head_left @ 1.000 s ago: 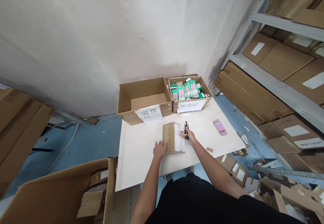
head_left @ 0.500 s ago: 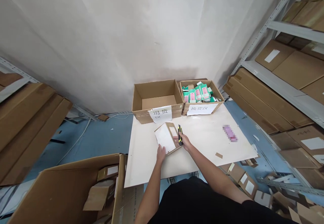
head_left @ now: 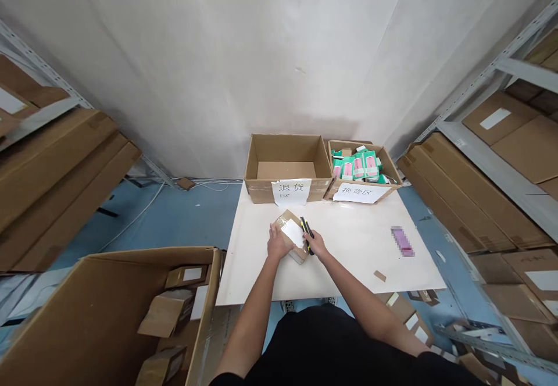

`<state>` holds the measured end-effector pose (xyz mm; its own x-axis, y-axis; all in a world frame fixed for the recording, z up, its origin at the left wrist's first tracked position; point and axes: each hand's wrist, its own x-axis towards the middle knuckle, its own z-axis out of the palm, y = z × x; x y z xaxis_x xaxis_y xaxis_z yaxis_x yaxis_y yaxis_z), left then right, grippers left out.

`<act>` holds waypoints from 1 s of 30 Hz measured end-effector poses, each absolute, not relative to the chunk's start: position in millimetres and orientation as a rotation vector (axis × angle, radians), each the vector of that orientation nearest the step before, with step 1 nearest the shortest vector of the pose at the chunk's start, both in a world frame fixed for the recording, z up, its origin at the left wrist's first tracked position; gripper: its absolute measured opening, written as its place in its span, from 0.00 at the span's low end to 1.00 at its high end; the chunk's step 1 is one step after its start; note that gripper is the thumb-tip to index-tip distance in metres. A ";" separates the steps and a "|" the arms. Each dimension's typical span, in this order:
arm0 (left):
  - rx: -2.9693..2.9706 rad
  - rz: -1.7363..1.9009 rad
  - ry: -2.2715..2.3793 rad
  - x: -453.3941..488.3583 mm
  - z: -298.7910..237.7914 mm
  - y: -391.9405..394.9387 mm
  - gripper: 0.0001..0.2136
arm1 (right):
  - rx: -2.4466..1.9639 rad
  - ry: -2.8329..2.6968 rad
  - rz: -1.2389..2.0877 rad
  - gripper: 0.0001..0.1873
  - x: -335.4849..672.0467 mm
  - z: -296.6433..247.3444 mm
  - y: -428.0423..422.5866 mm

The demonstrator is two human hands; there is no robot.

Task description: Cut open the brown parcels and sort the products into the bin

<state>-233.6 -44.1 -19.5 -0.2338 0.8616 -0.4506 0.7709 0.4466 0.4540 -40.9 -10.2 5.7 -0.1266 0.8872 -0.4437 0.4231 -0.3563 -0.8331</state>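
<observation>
A small taped cardboard box (head_left: 286, 219) with a white label (head_left: 293, 232) on its upper face rests on the white table (head_left: 257, 275). My left hand (head_left: 278, 242) grips the box along its left side, fingers over the edge. In my right hand (head_left: 316, 243) is a black and yellow utility knife (head_left: 305, 225), held at the box's right edge. Whether its blade is out is too small to tell. Behind the box stands a large open carton (head_left: 257, 191) with a handwritten paper sign.
Right of that carton, another carton (head_left: 329, 191) holds several green and pink packages (head_left: 358, 166). A pixelated purple item (head_left: 403, 242) and a cardboard scrap (head_left: 379, 275) lie on the table's right. A big carton (head_left: 148, 253) with small boxes stands lower left. Shelves (head_left: 501, 147) flank the right.
The small box has been turned, so its taped, labelled face now shows on top. My left hand has shifted up along its left side. The view has swung somewhat left.
</observation>
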 end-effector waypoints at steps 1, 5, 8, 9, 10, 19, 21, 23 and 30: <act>1.396 0.135 2.032 -227.4 -20.1 -39.7 0.60 | -1.731 -1.465 1.504 0.14 -35.8 6.8 -8.5; 1.543 0.029 1.916 -210.2 -21.2 -25.5 0.59 | -1.755 -1.711 1.408 0.19 -25.5 16.6 7.9; 1.553 -0.029 1.886 -204.4 -20.5 -18.1 0.59 | -1.754 -1.930 1.182 0.27 -35.1 23.0 28.4; 1.548 -0.043 1.885 -203.7 -20.2 -17.0 0.59 | -1.754 -1.995 1.124 0.29 -41.1 23.5 35.2; 1.542 -0.056 1.885 -203.5 -20.1 -16.7 0.59 | -1.755 -2.057 1.085 0.29 -47.9 23.2 41.0; 1.513 0.019 1.948 -209.8 -20.8 -29.6 0.56 | -1.866 -2.295 1.077 0.36 -63.9 5.9 27.5; 1.507 0.026 1.961 -210.4 -19.6 -29.7 0.56 | -1.917 -2.363 1.051 0.39 -49.9 6.3 16.1; 1.502 0.020 1.976 -210.3 -18.3 -28.2 0.57 | -1.973 -2.416 1.036 0.35 -31.5 8.3 3.9; 1.524 0.008 1.982 -211.2 -18.5 -22.5 0.57 | -2.104 -2.420 1.174 0.24 62.1 15.8 -48.6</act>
<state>-211.2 -22.5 -18.5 -0.1323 0.8722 -0.4710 0.8685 0.3310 0.3689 62.1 -48.6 15.8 -0.2178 0.7646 -0.6066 0.9497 0.0228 -0.3123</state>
